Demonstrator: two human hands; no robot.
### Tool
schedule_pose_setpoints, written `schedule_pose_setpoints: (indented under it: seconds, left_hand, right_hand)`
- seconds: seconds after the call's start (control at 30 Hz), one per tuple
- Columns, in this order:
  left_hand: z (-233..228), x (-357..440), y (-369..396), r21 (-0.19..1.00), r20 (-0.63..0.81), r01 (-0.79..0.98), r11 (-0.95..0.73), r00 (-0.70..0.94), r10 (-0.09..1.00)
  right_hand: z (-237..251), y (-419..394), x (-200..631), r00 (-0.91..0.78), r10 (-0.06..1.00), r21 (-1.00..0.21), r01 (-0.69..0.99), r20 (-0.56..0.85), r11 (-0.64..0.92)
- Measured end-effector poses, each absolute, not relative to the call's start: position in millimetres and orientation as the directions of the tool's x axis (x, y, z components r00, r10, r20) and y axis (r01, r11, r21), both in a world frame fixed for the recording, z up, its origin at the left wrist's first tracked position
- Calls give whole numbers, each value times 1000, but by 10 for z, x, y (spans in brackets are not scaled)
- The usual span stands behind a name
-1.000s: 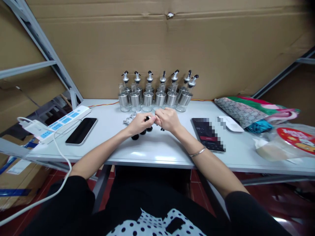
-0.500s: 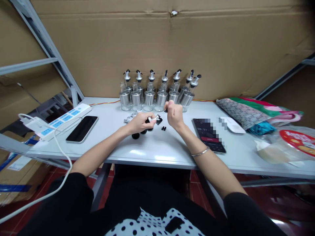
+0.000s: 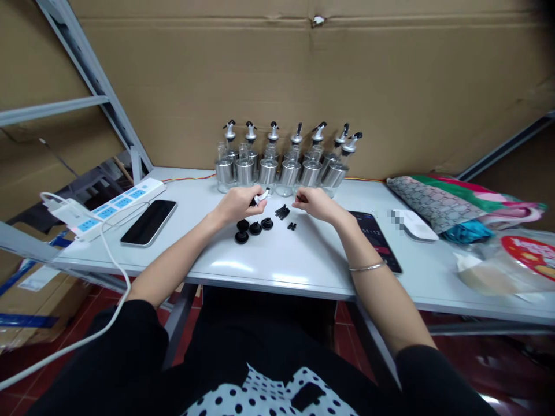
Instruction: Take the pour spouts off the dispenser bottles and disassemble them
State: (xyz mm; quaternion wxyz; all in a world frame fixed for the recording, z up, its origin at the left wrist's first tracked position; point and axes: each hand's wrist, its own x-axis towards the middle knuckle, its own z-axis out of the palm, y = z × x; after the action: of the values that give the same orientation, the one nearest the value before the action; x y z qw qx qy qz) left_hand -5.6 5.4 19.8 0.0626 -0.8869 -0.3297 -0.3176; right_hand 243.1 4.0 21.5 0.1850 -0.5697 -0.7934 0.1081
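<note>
- Pinched in the fingertips of the left hand (image 3: 237, 203) is a small silver pourer spout (image 3: 261, 197), lifted just off the white table (image 3: 277, 263) and pointing toward the other hand, so its end is open to work on.
- Right hand (image 3: 314, 203) hovers low, fingers curled narrow around something tiny and dark; what it is cannot be made out.
- Both forearms reach forward from the body, wrists low, hands apart, in front of the row of glass oil bottles (image 3: 289, 164).
- Just nearer than the row lie three black stoppers (image 3: 254, 229) in a cluster below the left hand, and small black clips (image 3: 282, 212) between the hands, within easy reach.
- Left of the bottles lie a dark phone (image 3: 148, 222) and a power strip (image 3: 108, 207); right of them, a second phone (image 3: 376, 242) partly under the right forearm.
</note>
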Motion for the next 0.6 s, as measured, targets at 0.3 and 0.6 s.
schedule_pose_setpoints:
  seconds: [0.3, 0.6]
  left_hand:
    - [166, -47, 51, 7, 641, 565, -825, 631, 437]
    - [180, -49, 39, 15, 632, 571, -821, 631, 450]
  right_hand:
    - [257, 6, 2474, -273, 960, -275, 929, -65, 246]
    - [239, 0, 2433, -284, 957, -248, 933, -66, 260]
